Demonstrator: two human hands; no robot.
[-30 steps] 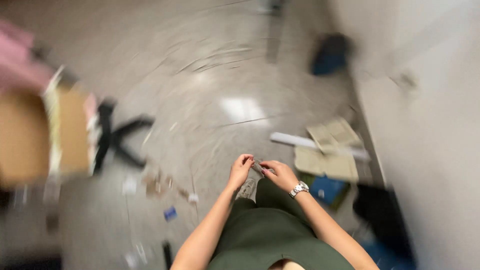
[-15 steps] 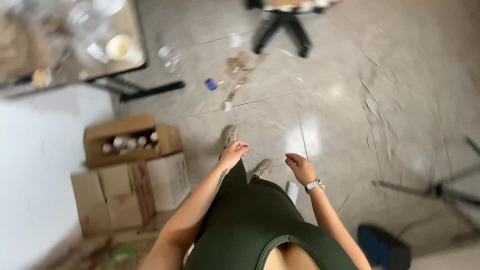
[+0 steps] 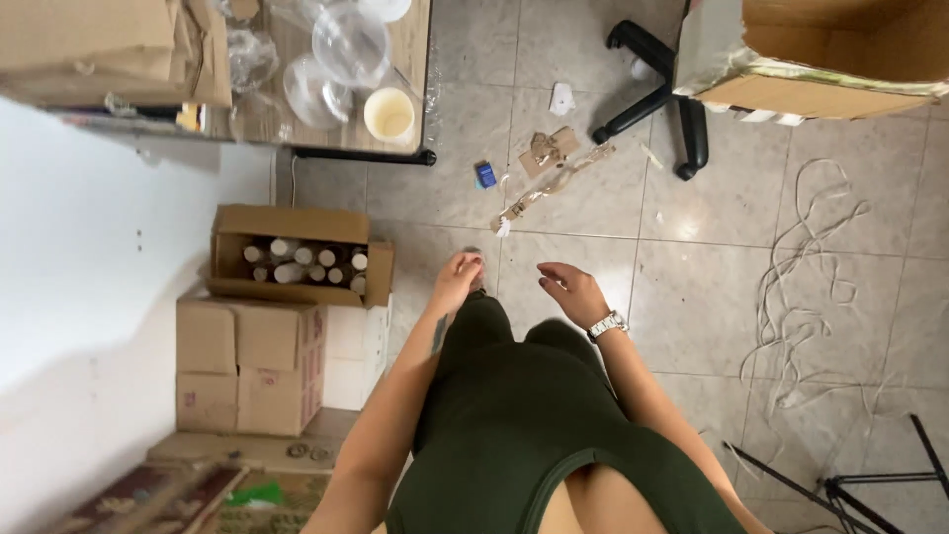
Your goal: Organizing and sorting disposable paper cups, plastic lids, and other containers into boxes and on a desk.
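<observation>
I look straight down my dark green dress at a grey tiled floor (image 3: 692, 297). My left hand (image 3: 457, 279) hangs in front of me with fingers loosely curled, and I cannot see anything in it. My right hand (image 3: 573, 294), with a wristwatch on the wrist, is spread a little with nothing in it. Both hands hover above the floor, a short way apart. Nearest my left hand is an open cardboard box (image 3: 297, 259) of bottles.
Closed cardboard boxes (image 3: 252, 366) are stacked by a white wall at left. A table (image 3: 410, 59) holds glassware and a cup. Paper scraps (image 3: 550, 170), an office chair base (image 3: 662, 94), a large box (image 3: 840, 54), loose cord (image 3: 801, 297) and tripod legs (image 3: 840, 485) lie around.
The view has swung round: a second ago it faced another part of the room with my hands together, now they are apart and the boxes and table sit at left.
</observation>
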